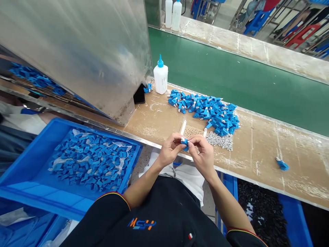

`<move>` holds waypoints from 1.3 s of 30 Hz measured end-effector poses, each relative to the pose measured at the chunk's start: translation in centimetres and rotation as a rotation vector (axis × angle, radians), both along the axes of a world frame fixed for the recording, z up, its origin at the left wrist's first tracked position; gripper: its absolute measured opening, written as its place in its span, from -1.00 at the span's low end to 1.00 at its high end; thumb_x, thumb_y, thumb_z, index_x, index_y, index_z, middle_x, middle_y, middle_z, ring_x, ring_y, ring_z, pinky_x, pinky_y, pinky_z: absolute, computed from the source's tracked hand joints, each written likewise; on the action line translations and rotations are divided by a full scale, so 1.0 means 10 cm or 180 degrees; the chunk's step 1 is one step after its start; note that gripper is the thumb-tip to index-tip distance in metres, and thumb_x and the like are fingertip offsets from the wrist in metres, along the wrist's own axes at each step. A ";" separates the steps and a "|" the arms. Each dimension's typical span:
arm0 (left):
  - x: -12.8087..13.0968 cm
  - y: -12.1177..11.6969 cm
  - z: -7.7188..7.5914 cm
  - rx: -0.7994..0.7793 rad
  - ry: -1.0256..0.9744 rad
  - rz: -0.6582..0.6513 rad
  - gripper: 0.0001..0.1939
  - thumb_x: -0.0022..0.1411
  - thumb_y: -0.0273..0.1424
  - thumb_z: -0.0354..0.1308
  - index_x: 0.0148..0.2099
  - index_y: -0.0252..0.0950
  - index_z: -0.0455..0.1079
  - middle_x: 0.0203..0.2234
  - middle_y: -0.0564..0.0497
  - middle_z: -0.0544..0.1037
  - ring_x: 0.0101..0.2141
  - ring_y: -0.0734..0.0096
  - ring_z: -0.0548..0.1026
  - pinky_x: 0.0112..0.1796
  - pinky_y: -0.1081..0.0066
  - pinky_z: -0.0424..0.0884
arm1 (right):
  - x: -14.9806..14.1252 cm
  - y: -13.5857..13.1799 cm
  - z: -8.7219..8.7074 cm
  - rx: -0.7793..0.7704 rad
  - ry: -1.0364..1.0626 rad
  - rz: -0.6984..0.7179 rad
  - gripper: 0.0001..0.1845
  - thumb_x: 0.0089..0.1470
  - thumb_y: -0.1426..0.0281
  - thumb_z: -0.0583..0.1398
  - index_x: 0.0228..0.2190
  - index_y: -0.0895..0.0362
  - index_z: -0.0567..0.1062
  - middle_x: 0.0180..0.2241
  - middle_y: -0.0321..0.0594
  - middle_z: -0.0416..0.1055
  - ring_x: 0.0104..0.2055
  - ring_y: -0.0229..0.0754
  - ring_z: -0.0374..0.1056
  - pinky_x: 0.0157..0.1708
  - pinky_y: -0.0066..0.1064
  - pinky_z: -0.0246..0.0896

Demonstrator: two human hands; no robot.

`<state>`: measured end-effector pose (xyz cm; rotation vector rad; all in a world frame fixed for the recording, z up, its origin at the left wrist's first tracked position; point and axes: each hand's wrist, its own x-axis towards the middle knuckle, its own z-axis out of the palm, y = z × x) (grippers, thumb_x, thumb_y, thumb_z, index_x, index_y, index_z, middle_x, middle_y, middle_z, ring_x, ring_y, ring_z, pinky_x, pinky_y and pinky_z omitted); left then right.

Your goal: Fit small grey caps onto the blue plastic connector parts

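Over the bench's near edge, my left hand [169,149] and my right hand [202,152] meet around a small blue plastic part [184,141] with a whitish tip. The fingers of both hands are closed on it. Just beyond lies a patch of small brown pieces [192,132] between two pale strips. Beside my right hand are many small grey-white pieces [221,140]. A heap of blue plastic parts [210,111], several with white tips, spreads along the back of the bench. Finer detail of the held part is covered by my fingertips.
A white bottle with a blue nozzle [161,77] stands near a metal panel [102,51]. Behind runs a green conveyor belt [231,68]. A blue bin [28,164] of blue parts sits at left, a bin of black parts [259,209] at lower right. Bench right: blue piece [282,164].
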<state>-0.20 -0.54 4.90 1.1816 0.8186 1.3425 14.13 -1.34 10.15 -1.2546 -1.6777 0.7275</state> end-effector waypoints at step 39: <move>0.17 0.06 0.23 -0.0334 0.0439 -0.0150 -0.55 0.33 -0.06 0.17 0.07 -0.30 0.45 -0.13 -0.18 0.65 -0.12 0.20 0.62 -0.05 0.26 0.55 | -0.09 -0.05 -0.26 0.0502 -0.0379 -0.0803 -0.95 0.23 0.35 0.17 -0.31 0.04 0.41 -0.32 -0.21 0.35 -0.35 -0.18 0.32 -0.33 -0.32 0.34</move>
